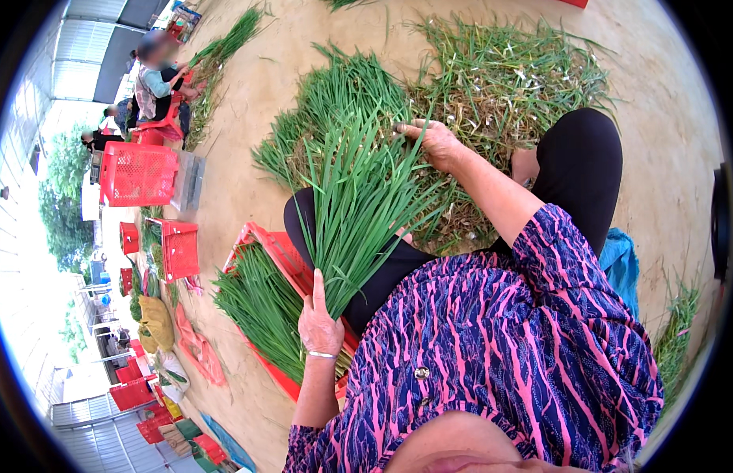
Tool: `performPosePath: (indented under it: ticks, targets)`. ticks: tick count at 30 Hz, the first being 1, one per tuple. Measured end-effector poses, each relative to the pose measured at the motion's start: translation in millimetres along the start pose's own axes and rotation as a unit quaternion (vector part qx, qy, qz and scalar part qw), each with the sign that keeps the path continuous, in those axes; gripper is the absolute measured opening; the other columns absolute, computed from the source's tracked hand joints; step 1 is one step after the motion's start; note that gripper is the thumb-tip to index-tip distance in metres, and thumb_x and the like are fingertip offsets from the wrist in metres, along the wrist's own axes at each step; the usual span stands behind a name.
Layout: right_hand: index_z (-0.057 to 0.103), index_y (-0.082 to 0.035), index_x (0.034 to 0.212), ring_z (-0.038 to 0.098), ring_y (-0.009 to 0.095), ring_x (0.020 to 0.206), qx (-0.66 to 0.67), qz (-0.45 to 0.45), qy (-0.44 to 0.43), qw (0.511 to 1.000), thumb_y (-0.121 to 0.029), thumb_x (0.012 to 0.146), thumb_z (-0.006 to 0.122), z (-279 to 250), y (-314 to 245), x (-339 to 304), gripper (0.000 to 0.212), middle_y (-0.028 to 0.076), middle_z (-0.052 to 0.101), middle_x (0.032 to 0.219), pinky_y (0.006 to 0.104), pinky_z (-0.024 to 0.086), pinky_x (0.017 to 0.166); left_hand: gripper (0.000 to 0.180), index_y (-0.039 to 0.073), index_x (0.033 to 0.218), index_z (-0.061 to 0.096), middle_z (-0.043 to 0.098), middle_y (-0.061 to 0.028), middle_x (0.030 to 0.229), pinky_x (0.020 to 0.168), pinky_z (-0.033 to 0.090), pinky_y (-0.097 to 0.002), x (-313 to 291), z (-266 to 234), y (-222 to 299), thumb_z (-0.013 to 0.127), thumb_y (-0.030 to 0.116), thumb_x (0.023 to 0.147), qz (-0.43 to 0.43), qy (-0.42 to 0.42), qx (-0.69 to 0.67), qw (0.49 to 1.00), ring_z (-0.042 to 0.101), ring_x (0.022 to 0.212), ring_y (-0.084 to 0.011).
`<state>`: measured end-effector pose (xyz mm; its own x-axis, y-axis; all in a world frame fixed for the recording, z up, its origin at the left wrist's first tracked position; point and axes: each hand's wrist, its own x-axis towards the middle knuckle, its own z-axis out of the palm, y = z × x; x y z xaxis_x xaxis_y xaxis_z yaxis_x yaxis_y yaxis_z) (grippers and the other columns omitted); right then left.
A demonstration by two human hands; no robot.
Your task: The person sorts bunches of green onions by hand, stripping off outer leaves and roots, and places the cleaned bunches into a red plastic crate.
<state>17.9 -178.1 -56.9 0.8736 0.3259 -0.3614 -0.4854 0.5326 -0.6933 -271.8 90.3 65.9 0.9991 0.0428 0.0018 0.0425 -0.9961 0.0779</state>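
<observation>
Gripping a bunch of long green leaves (362, 205) low down in the left hand (321, 327), wrapping the fingers round the gathered ends and pointing the index finger up along the stalks. Holding the right hand (437, 146) beside the loose upper edge of the bunch, half curling the fingers; not showing clearly whether pinching a leaf there or merely touching. Slanting the bunch over the dark trousers (579, 158), near the red crate (284, 256) full of similar greens (260, 307). Seeing more leaves heaped (355, 91) beyond on the sandy floor (650, 94), next to tangled, partly yellowed litter (524, 79).

Probably weighing little, bending softly along the blades, being stiffer near the base. Perhaps slipping slightly, being smooth, and likely creasing or bruising under hard squeezing. Taking hold best around the gathered lower ends, closing the whole hand snugly without crushing; pinching single blades gently near the tips, possibly tearing them otherwise.
</observation>
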Motion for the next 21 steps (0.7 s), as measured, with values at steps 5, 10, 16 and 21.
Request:
performPosePath:
  ticks: [5,10,16,21]
  targets:
    - [0.069,-0.003,0.100,0.063,0.014,0.072,0.012,-0.054,0.019,0.998,-0.017,0.089,0.073,-6,5,8,0.018,0.002,0.068,0.083,0.0323,0.054,0.068,0.088,0.015,0.155,0.025,0.058,-0.0221,0.094,0.069,0.050,-0.0500,1,0,1,0.066,0.003,0.078,-0.012,-0.005,0.002,1.000,0.061,0.081,-0.0426]
    - [0.070,-0.003,0.094,0.061,0.014,0.068,-0.002,-0.082,0.057,0.995,-0.015,0.088,0.073,4,-6,0,0.014,0.003,0.067,0.078,0.0323,0.053,0.065,0.088,0.015,0.155,0.025,0.058,-0.0212,0.091,0.068,0.051,-0.0497,0,1,2,0.066,0.003,0.078,-0.011,0.003,0.004,1.000,0.061,0.079,-0.0419]
    - [0.069,-0.001,0.096,0.058,0.012,0.062,-0.006,-0.085,0.083,0.993,-0.019,0.087,0.074,2,-1,1,0.021,0.002,0.064,0.078,0.0289,0.049,0.055,0.090,0.016,0.155,0.025,0.056,-0.0194,0.088,0.067,0.050,-0.0495,4,0,2,0.066,0.002,0.077,0.001,0.002,0.022,1.000,0.061,0.077,-0.0404]
    - [0.069,0.000,0.109,0.060,0.013,0.070,-0.009,-0.088,0.083,0.993,-0.023,0.087,0.075,4,-1,3,0.033,0.000,0.066,0.080,0.0294,0.049,0.063,0.092,0.016,0.155,0.024,0.055,-0.0180,0.088,0.067,0.050,-0.0487,2,-1,4,0.067,0.001,0.075,-0.007,0.000,0.026,1.000,0.060,0.077,-0.0393]
